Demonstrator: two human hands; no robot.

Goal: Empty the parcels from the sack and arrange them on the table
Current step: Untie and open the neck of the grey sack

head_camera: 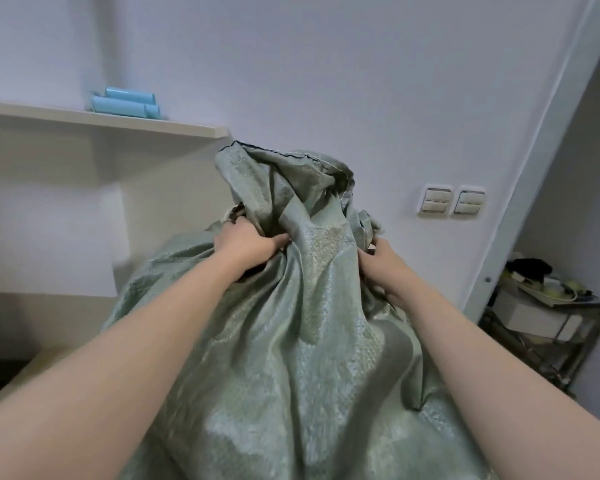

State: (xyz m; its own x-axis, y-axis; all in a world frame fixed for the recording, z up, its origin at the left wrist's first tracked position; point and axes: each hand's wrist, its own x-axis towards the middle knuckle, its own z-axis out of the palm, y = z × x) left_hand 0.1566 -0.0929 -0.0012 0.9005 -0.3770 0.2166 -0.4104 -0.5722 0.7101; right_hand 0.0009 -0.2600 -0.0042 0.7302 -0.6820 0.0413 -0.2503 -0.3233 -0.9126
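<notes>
Fingers on both of your hands are curled tight into the cloth of the sack (291, 341). Your left hand (246, 240) grips a bunch of fabric on the left side of the neck, with the thumb pressed into the folds toward the middle. Your right hand (383, 268) grips a fold on the right side of the neck, and its fingertips are buried in the cloth. The gathered neck sits between your 2 hands, the left one a little higher.

The sack is green woven cloth with a sheen. It stands directly in front of you, filling the lower middle of the view between your 2 bare forearms. Its body bulges wide below your hands, and the cloth hides what fills it. Above your hands the top flops loosely, its dark-stitched hem (274, 152) crumpled.

A pale surface (25, 372) shows at lower left beside the sack; you cannot tell whether the sack rests on it. Behind, on the left, a pale shelf (174, 128) carries light blue rolls (125, 102). On the white wall right of the sack, 2 switch plates (452, 202) sit side by side. Past a white door frame (534, 174), a metal rack (551, 323) holds a white box and clutter.
</notes>
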